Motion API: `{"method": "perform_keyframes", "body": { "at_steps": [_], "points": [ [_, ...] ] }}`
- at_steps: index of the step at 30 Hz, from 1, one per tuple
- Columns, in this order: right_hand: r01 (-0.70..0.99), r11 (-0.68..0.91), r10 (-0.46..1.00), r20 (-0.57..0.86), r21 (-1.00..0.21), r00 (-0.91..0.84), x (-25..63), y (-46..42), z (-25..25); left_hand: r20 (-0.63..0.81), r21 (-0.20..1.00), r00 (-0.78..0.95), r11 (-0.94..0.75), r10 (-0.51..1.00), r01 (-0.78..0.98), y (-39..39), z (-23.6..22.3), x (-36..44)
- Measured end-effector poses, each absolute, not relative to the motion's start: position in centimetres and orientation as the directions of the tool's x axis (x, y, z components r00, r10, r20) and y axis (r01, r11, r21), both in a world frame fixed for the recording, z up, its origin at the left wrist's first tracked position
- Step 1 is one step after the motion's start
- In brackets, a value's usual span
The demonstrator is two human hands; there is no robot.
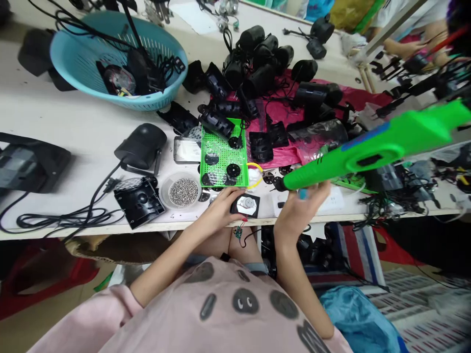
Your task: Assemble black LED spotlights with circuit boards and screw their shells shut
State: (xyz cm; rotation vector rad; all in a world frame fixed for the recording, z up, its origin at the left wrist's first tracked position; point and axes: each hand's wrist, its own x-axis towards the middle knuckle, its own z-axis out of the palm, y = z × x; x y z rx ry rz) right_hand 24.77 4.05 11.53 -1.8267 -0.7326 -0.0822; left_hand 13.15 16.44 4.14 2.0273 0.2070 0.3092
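My left hand point(221, 206) grips a small black square part with a white motor in its middle point(246, 205) at the table's front edge; a tiny circuit board on wires point(239, 232) hangs below it. My right hand point(301, 206) is closed round the front end of a green electric screwdriver point(371, 147), which slants up to the right and is blurred. Its dark tip point(278, 184) points left, just right of the black part.
A green perforated tray point(223, 147) with black discs lies behind my hands. Beside it stand a clear dish of screws point(183, 190), a black housing point(139, 201) and a black lamp body point(142, 142). A blue basket point(110, 59) sits far left; black parts pile behind.
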Motion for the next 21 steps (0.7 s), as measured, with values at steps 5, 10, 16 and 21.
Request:
{"method": "perform_keyframes", "body": {
  "at_steps": [5,10,16,21],
  "points": [
    [0.541,-0.466,0.538,0.261,-0.700,0.801,21.8,2.9,8.7,0.101,0.899,0.971,-0.438,0.216,0.004,16.9,4.2,12.6],
    [0.612,-0.563,0.679,0.112,-0.556,0.726,21.8,3.0,7.3,0.106,0.896,0.965,-0.444,0.241,0.013,16.8,3.8,12.8],
    [0.199,-0.290,0.541,0.011,-0.936,0.841,22.3,3.4,8.7,0.089,0.873,0.965,-0.485,0.245,0.042,16.6,4.8,12.6],
    [-0.617,0.211,0.512,-0.452,-0.758,0.731,21.7,3.2,7.9,0.139,0.931,0.956,-0.363,0.259,-0.037,16.0,8.0,11.2]
  ]
}}
